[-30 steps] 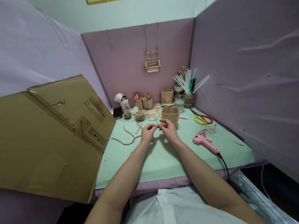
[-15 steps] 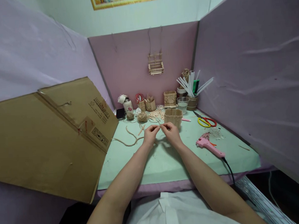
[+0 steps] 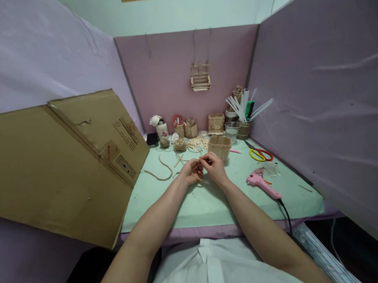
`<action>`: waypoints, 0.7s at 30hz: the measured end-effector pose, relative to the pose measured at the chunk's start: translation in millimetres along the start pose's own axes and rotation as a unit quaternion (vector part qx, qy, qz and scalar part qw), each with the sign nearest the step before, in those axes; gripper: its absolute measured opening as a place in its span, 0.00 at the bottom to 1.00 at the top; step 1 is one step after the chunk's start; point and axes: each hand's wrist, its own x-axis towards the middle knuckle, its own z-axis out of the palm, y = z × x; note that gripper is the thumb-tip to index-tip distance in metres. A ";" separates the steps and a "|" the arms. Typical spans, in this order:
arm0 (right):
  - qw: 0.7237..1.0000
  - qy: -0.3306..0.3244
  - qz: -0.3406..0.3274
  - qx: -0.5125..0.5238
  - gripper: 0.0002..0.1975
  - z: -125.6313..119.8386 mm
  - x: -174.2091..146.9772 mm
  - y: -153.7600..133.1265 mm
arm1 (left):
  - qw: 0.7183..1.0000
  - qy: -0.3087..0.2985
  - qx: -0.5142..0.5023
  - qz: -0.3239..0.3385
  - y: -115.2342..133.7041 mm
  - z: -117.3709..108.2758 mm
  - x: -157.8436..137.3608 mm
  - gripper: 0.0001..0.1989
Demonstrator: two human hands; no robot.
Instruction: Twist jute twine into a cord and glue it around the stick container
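Observation:
Over the middle of the table my left hand [image 3: 192, 170] is turned partly palm up, its fingers curled around a piece of jute twine [image 3: 198, 183] whose loose part hangs below them. My right hand [image 3: 214, 167] meets it at the fingertips, pinching the twine too; the exact spot between the fingers is too small to make out. Just behind my right hand stands a wooden-stick basket [image 3: 219, 147]. Left of my hands lie a braided cord [image 3: 165, 178] in a curve and crossed wooden sticks [image 3: 178, 160]. A ball of twine [image 3: 180, 145] sits behind them.
A pink glue gun [image 3: 263, 186] with a black cable and open scissors [image 3: 261, 154] lie on the right. A cardboard sheet [image 3: 67, 163] leans along the left. Holders of sticks [image 3: 190, 129], a plastic cup [image 3: 232, 131] and white glue sticks [image 3: 237, 104] line the back.
My left hand has rolled palm up with its fingers curling in, and the twine's loose part now shows below it. My right hand still pinches close by. The view has tilted slightly down.

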 end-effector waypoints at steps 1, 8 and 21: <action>1.000 -0.005 -0.008 0.001 0.07 -0.4 0.0 -0.6 | 1.000 -0.006 -0.003 -0.009 0.5 0.1 -0.8 0.05; 0.987 0.008 0.126 0.096 0.13 -3.5 4.6 7.9 | 0.955 0.065 0.158 0.243 -9.0 6.1 0.4 0.10; 0.976 -0.006 0.191 0.107 0.15 -2.8 4.3 10.2 | 0.833 0.073 0.415 0.359 -11.5 3.5 -3.7 0.05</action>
